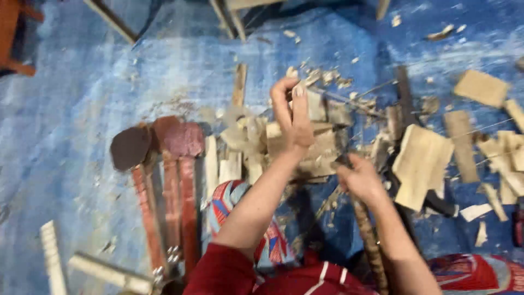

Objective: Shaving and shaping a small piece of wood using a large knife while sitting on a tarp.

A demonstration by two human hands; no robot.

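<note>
Gripping a pale wooden block point(308, 106) by its top edge, the left hand point(292, 114) pinches it with thumb and fingers above the heap of offcuts point(256, 147) on the blue floor point(82, 109). It looks light, stiff and rough, best held across its flat faces. The right hand point(360, 177) is closed round a dark tool handle point(371, 240).

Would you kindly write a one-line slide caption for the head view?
Left hand raised over wood offcuts on a blue tarp, right hand gripping a tool handle.
</note>
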